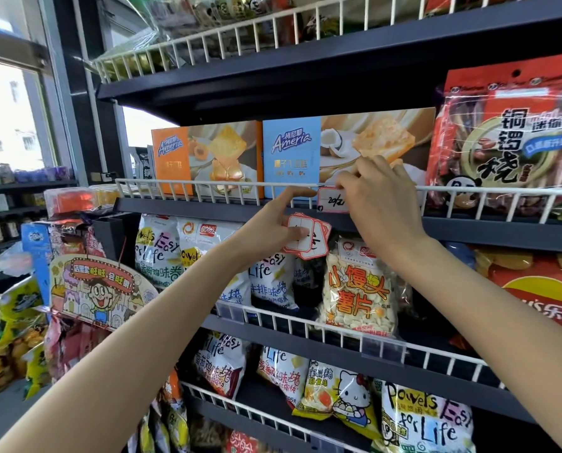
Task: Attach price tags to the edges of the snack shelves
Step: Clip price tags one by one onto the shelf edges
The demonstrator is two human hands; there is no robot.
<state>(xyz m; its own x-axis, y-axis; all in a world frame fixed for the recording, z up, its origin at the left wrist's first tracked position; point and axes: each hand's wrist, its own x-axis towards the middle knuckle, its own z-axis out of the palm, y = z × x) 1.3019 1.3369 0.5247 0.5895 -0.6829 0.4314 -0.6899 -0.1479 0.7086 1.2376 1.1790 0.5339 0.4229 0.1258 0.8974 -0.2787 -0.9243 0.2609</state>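
A white price tag with a red border (331,201) hangs on the white wire rail (208,184) of the middle snack shelf, below the blue Ameria box (292,155). My right hand (379,204) pinches the tag's top right at the rail. My left hand (273,227) holds a small stack of red-bordered tags (309,237) under its thumb, while its index finger stretches up to the rail just left of the hung tag.
An orange Ameria box (204,158) stands left of the blue one and a red snack bag (508,138) to the right. Chip bags fill the lower shelves (305,289). A cartoon display stand (93,289) sits at the left.
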